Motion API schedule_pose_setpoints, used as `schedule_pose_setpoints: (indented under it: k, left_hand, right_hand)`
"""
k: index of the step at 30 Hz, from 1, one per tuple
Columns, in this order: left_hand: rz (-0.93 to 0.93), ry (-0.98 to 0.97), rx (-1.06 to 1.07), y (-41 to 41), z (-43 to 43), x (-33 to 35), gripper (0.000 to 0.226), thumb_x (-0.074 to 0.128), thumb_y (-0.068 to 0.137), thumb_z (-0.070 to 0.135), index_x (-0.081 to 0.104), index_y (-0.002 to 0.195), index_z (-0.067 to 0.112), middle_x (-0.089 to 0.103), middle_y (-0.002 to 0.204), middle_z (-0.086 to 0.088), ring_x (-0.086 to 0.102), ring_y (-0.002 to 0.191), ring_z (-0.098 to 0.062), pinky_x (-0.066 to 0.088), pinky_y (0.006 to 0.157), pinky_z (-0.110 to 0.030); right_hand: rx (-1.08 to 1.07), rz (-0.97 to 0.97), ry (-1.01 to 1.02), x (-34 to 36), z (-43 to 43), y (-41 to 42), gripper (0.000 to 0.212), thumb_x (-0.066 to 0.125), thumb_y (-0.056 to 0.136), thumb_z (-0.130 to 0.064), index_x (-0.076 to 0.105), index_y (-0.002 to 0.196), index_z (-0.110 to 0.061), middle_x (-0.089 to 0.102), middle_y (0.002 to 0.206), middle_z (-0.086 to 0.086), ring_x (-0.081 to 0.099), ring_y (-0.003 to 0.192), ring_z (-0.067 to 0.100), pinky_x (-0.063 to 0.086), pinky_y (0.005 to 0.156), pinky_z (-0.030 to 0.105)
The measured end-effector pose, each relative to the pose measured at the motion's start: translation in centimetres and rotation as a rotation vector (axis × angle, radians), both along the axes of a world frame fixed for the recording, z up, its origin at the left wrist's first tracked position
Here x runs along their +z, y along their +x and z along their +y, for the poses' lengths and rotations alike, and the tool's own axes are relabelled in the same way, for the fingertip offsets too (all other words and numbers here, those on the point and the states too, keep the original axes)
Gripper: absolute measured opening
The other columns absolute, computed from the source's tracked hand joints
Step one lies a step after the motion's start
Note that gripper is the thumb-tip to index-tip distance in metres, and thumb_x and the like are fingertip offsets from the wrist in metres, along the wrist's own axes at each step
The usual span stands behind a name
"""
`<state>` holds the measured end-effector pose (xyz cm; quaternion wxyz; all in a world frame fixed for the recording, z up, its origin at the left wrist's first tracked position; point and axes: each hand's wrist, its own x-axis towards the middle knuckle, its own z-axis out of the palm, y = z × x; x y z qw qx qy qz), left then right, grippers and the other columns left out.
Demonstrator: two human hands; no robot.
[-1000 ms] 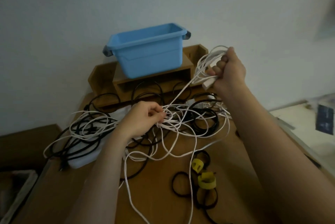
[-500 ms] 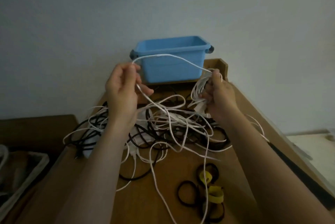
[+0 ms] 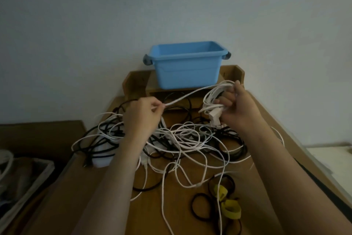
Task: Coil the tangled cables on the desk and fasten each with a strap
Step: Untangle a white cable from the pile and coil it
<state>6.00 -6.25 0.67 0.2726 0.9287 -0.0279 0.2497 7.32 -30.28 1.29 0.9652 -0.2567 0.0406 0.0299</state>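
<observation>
Coiling in hand: the right hand (image 3: 238, 109) grips a bundle of white loops (image 3: 207, 99), fingers curled round it, raised above the desk (image 3: 72, 200) in front of the blue bin (image 3: 186, 67).
Left hand: the left hand (image 3: 142, 118) pinches the same white cable (image 3: 190, 95) between thumb and fingertips. The run between the two hands looks taut.
Location of cables: the tangle (image 3: 181, 139) of white and black leads lies on the desk below and between the forearms.
Straps: the straps (image 3: 231, 211), yellow among black loops, lie near the front right of the desk, untouched. No coil appears fastened.
Risk, snag: the fed cable seems to trail down into the tangle. A hard pull would likely tighten a knot or drag black leads up with it.
Risk, loop loss: one hand alone holds the bundle. Easing that grip to reach for a strap could let the loops spring apart.
Risk, plug: a white plug (image 3: 214, 116) hangs just under the bundle. It could catch in an incoming loop and foul the coil.
Risk, slack: white strands run toward the front edge of the desk. A sharp tug may whip them into the straps and scatter them.
Visibility: light is dim, and which strand belongs to which cable cannot be told.
</observation>
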Motion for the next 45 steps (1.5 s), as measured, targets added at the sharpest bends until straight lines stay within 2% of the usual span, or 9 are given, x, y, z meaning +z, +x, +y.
schedule_pose_setpoints:
  k: [5,12,17,21,26,33,38,41,45]
  left_hand:
    - [0.165,0.206,-0.261,-1.4,-3.0,0.4,0.015,0.064,0.098,0.037,0.072,0.110,0.036,0.068,0.093,0.019,0.061,0.082,0.002,0.045,0.065,-0.019]
    - [0.303,0.013,-0.613,-1.3,-3.7,0.3,0.009,0.075,0.090,0.033,0.078,0.098,0.031,0.074,0.096,0.017,0.067,0.096,0.002,0.058,0.090,-0.039]
    - [0.041,-0.184,-0.551,-1.8,-3.7,0.4,0.014,0.083,0.081,0.016,0.072,0.078,0.022,0.071,0.071,0.010,0.069,0.068,0.000,0.058,0.065,-0.025]
    - [-0.099,-0.259,-0.446,-1.4,-3.2,0.2,0.026,0.085,0.079,0.019,0.059,0.079,0.022,0.065,0.064,0.007,0.063,0.057,-0.001,0.050,0.053,-0.021]
    - [0.125,-0.396,-0.501,-0.6,-2.0,0.5,0.035,0.086,0.078,0.032,0.062,0.101,0.022,0.069,0.068,-0.004,0.059,0.051,-0.007,0.045,0.050,-0.019]
    - [0.280,-0.416,-0.723,-0.5,-2.7,-0.3,0.073,0.085,0.077,0.038,0.052,0.142,0.029,0.063,0.130,0.005,0.067,0.112,-0.013,0.058,0.091,-0.035]
    - [0.213,-0.506,-0.637,-0.8,-4.1,-0.8,0.039,0.075,0.088,0.010,0.063,0.123,0.021,0.071,0.111,0.000,0.069,0.103,-0.014,0.057,0.094,-0.048]
    - [0.117,-0.443,-0.605,-0.6,-3.8,-0.8,0.015,0.065,0.094,0.014,0.069,0.108,0.017,0.072,0.098,-0.006,0.069,0.091,-0.023,0.057,0.084,-0.053]
    - [-0.073,-0.239,-0.515,-0.3,-3.3,-1.2,0.006,0.064,0.095,0.011,0.063,0.100,0.014,0.064,0.087,-0.004,0.063,0.076,-0.020,0.056,0.069,-0.048]
  right_hand:
    - [-0.101,-0.241,-0.486,0.9,1.0,-1.2,0.015,0.048,0.106,-0.027,0.052,0.095,-0.016,0.050,0.070,-0.003,0.049,0.061,0.011,0.048,0.075,0.032]
    - [-0.186,-0.505,-1.353,0.1,3.3,-2.2,0.028,0.052,0.106,-0.025,0.059,0.100,0.002,0.065,0.078,0.012,0.062,0.067,0.014,0.054,0.065,0.029]
    - [0.088,-0.499,-1.276,-0.5,4.3,-2.8,0.040,0.045,0.109,-0.029,0.060,0.110,0.008,0.064,0.098,0.034,0.060,0.078,0.027,0.052,0.073,0.035]
    - [0.324,-0.541,-1.183,-0.5,4.3,-3.3,0.040,0.047,0.107,-0.031,0.059,0.112,0.007,0.061,0.080,0.020,0.059,0.073,0.031,0.055,0.071,0.031]
    - [0.358,-0.585,-1.303,-0.1,2.5,-2.8,0.031,0.071,0.093,-0.012,0.062,0.115,0.006,0.063,0.085,0.015,0.060,0.072,0.021,0.052,0.062,0.026]
    - [0.363,-0.509,-0.934,0.2,0.7,-2.2,0.025,0.053,0.101,-0.026,0.062,0.103,-0.003,0.039,0.054,-0.007,0.033,0.046,0.009,0.036,0.052,0.028]
    - [0.442,-0.559,-0.853,0.2,0.8,-2.3,0.033,0.055,0.100,-0.029,0.072,0.073,-0.023,0.049,0.052,0.000,0.047,0.046,0.013,0.048,0.058,0.030]
    - [0.549,-0.612,-0.816,0.1,0.6,-2.1,0.030,0.058,0.096,-0.027,0.068,0.076,-0.007,0.062,0.061,0.006,0.062,0.058,0.018,0.054,0.069,0.033]
    - [0.603,-0.616,-0.816,-0.2,1.2,-1.7,0.028,0.048,0.102,-0.025,0.054,0.081,-0.008,0.041,0.058,-0.001,0.045,0.054,0.015,0.051,0.078,0.035]
